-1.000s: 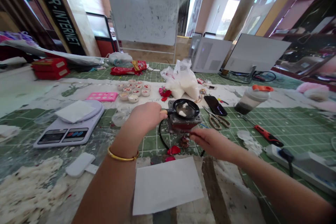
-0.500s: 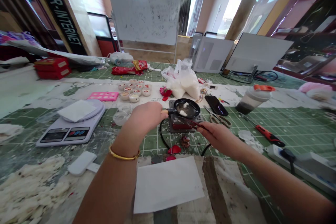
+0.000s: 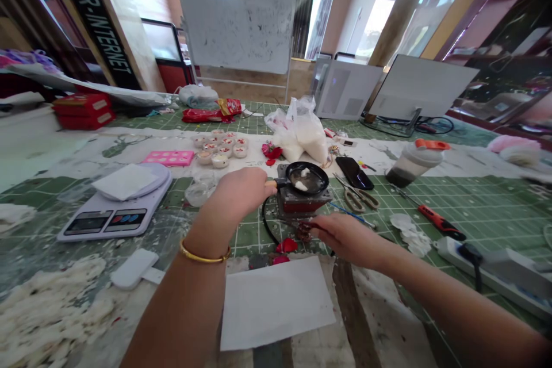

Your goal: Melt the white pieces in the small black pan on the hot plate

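Head cam view, pretty messy setup lol. My left hand (image 3: 241, 191) is closed firmly around the yellow-tipped handle of a small round black frying pan (image 3: 304, 177), with a couple of white lumps (image 3: 301, 186) inside it. The pan sits on a little grey-and-red metal hotplate (image 3: 299, 201), and a black cord (image 3: 264, 224) curls off to the left. My right hand (image 3: 347, 236) is nearly closed, pinching thin dark tweezers (image 3: 293, 222), their tips right at a dried dark red flower (image 3: 303, 232), though I can't tell if they're touching it. Loose red petals (image 3: 287, 245) lie just below that, near a white paper sheet (image 3: 276, 305). It's all on a green grid cutting mat (image 3: 483, 207). Off to the right are gold-handled scissors (image 3: 356, 198) and a black phone (image 3: 353, 172), and on the left there's a white digital kitchen scale (image 3: 112, 221) and a group of small white cups (image 3: 219, 149)
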Motion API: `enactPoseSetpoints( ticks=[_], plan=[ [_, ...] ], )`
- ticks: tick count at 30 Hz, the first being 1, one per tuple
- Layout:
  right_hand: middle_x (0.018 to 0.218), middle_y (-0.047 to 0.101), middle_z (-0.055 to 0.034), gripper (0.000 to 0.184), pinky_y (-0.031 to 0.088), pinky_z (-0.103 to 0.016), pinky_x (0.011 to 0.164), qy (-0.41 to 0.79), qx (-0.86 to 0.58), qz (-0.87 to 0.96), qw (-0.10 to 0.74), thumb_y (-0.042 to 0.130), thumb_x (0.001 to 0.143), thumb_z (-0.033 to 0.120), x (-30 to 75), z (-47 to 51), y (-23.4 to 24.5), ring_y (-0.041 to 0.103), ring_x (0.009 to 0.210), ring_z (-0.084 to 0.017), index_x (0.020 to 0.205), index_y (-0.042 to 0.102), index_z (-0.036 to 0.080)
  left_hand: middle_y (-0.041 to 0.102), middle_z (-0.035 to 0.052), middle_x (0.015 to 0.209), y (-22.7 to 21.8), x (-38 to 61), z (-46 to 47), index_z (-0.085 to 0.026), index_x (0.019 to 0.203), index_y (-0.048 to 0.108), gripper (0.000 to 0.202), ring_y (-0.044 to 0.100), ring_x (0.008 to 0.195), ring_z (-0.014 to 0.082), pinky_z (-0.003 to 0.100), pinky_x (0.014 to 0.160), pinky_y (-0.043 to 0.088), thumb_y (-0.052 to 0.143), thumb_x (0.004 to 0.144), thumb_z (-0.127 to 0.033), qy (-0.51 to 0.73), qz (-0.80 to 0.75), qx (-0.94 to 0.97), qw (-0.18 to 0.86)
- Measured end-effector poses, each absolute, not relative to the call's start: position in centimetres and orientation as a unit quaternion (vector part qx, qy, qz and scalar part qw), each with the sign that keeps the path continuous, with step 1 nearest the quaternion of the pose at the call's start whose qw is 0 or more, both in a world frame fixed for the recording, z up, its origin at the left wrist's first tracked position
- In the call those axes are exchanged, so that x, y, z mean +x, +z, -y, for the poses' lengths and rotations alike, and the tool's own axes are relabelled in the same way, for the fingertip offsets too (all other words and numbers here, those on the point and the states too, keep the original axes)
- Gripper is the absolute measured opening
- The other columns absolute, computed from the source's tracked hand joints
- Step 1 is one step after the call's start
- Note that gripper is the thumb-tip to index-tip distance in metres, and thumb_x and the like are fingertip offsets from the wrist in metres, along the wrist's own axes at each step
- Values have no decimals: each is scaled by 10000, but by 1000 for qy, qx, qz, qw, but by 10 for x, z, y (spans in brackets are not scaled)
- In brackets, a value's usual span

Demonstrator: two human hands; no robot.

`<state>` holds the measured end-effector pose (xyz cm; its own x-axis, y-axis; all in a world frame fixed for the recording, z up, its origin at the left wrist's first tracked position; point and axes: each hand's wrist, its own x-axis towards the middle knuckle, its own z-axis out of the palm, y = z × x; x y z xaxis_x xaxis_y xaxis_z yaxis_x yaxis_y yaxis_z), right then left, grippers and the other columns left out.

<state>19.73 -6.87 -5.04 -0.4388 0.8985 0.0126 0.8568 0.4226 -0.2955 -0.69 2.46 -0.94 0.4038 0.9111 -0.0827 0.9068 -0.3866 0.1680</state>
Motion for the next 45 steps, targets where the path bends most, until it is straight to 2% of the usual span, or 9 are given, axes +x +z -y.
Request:
enactPoseSetpoints(
  ticks=[5, 10, 17, 23, 30, 33, 35, 39, 45],
  plan=[
    [740, 595, -51, 296, 373, -256, 605, 28, -588, 799, 120, 269, 867, 313, 213, 85, -57, 533, 676, -147, 880, 532, 177, 624, 82, 751, -9, -8, -24, -192, 706, 578, 377, 549, 639, 182, 253, 528, 345, 346, 732, -486, 10, -542, 834, 99],
    [715, 597, -60, 307, 380, -275, 598, -57, -642, 759, 93, 271, 864, 324, 235, 93, -61, 547, 667, -168, 870, 535, 169, 616, 72, 718, -8, -7, -23, -196, 704, 573, 370, 545, 620, 179, 252, 515, 334, 348, 731, -489, 13, -543, 834, 97],
    [694, 601, -59, 320, 367, -263, 593, -37, -629, 773, 77, 248, 872, 302, 230, 89, -56, 547, 672, -162, 865, 536, 163, 606, 78, 696, -5, -10, -23, -187, 659, 564, 382, 536, 578, 176, 251, 476, 309, 341, 732, -489, 6, -550, 831, 83],
    [718, 612, -63, 308, 341, -275, 594, -95, -608, 785, 71, 283, 865, 312, 237, 94, -50, 525, 642, -163, 838, 554, 168, 612, 78, 726, -4, -9, -23, -182, 678, 569, 386, 538, 587, 170, 247, 477, 311, 346, 726, -494, 0, -552, 830, 84],
    [692, 605, -54, 314, 339, -287, 623, -97, -608, 787, 38, 272, 871, 301, 234, 89, -53, 533, 658, -165, 827, 555, 171, 612, 81, 744, -4, -4, -20, -187, 701, 566, 385, 534, 593, 172, 256, 497, 320, 313, 746, -473, 1, -551, 830, 83],
    [720, 603, -38, 273, 358, -267, 621, -23, -574, 816, 62, 302, 863, 294, 228, 92, -50, 538, 689, -152, 884, 554, 192, 617, 76, 758, -6, -3, -20, -194, 706, 567, 400, 539, 610, 176, 250, 497, 321, 304, 747, -492, 7, -544, 836, 72],
    [774, 609, -31, 258, 374, -243, 614, 8, -573, 812, 115, 316, 860, 301, 229, 93, -46, 542, 704, -136, 937, 542, 204, 621, 74, 765, -7, -3, -21, -197, 709, 572, 419, 543, 618, 181, 248, 498, 324, 296, 746, -511, 10, -542, 838, 67],
    [905, 612, -56, 306, 379, -245, 672, -86, -634, 738, 217, 329, 856, 314, 241, 82, -44, 544, 794, -148, 1079, 500, 195, 633, 75, 780, -7, -3, -21, -197, 721, 584, 427, 547, 629, 175, 243, 506, 329, 293, 750, -508, 10, -538, 840, 69],
    [733, 574, -47, 308, 312, -271, 632, -228, -622, 746, 71, 347, 850, 261, 250, 68, -51, 496, 685, -159, 1110, 508, 218, 637, 80, 778, -5, -2, -19, -182, 719, 591, 449, 548, 613, 163, 239, 504, 325, 297, 748, -520, 9, -544, 836, 72]
  ],
)
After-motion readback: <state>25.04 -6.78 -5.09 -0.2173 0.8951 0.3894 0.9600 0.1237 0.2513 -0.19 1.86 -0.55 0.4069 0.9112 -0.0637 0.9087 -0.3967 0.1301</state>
